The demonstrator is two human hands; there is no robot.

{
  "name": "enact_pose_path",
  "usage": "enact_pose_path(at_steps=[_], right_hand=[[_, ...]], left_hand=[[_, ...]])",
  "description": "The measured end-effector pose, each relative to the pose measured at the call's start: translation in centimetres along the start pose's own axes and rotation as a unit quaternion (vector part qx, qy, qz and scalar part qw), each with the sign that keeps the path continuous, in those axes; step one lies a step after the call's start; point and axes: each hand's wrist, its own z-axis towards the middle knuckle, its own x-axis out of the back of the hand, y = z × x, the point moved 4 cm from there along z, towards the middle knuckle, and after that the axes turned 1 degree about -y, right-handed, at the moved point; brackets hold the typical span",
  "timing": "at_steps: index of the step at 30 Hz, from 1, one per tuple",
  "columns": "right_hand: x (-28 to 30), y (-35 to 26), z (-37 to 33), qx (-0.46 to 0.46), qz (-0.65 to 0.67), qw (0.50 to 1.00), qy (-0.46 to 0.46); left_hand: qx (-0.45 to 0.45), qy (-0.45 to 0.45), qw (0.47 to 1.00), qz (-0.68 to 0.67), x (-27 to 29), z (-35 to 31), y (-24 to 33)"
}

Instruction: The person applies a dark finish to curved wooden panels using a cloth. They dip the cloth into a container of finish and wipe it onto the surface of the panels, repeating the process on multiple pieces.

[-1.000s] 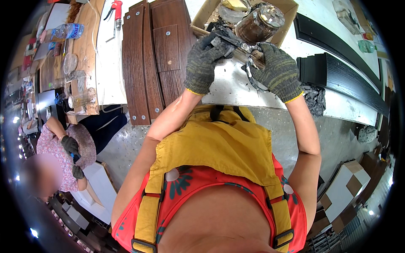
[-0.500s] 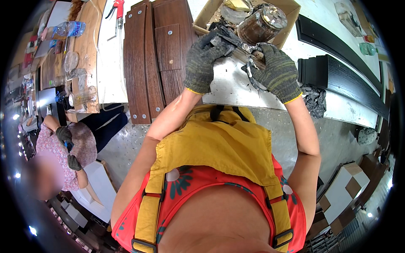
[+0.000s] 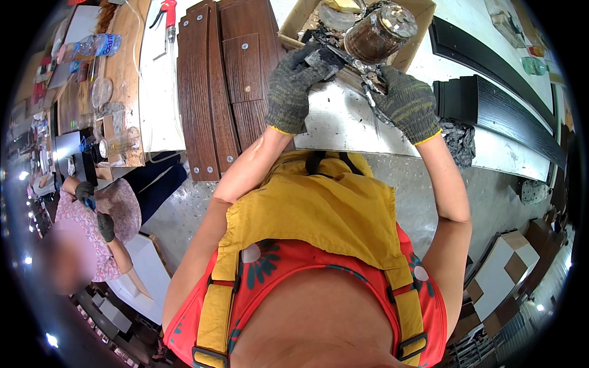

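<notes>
My left hand [image 3: 289, 92], in a dark knitted glove with a yellow cuff, pinches a blackened, crumpled scrap [image 3: 324, 63] that looks like a rag. My right hand [image 3: 406, 104], gloved alike, is closed around a grimy metal tool [image 3: 372, 86] with scissor-like dark handles. Its far end reaches toward the scrap; residue and fingers hide its exact kind. Both hands are over the near edge of an open cardboard box [image 3: 419, 43]. A brown-stained jar [image 3: 375, 40] lies tilted in the box, beside a clear container [image 3: 337, 18] and dark debris.
Dark brown wood panels [image 3: 211, 92] lie to the left, and black mouldings [image 3: 509, 110] to the right, on the white table [image 3: 343, 129]. A red-handled tool [image 3: 167, 15] rests beyond the panels. Crumpled black plastic [image 3: 457, 142] sits near the right edge. A co-worker [image 3: 101, 214] is at left.
My right hand has shifted slightly and turned, bringing the tool's handles closer to the palm. The left hand stays nearly in place with the scrap. The co-worker's hands have moved.
</notes>
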Motion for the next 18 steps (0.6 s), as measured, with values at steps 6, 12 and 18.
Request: enact_pose_path(at_steps=[6,12,18], right_hand=[[-0.6,0.0,1.1,-0.112,0.169,0.972,-0.122],[-2.3,1.6,-0.1,0.244,0.22,0.944,0.034],[-3.5,0.2,-0.1,0.096,0.451,0.879,-0.12]], left_hand=[[-0.082,-0.003,0.996,0.017,0.9,0.4,1.4],[-0.089,0.001,0.996,0.009,0.0,-0.1,3.4],[-0.105,0.022,0.994,-0.039,0.6,-0.2,2.2]])
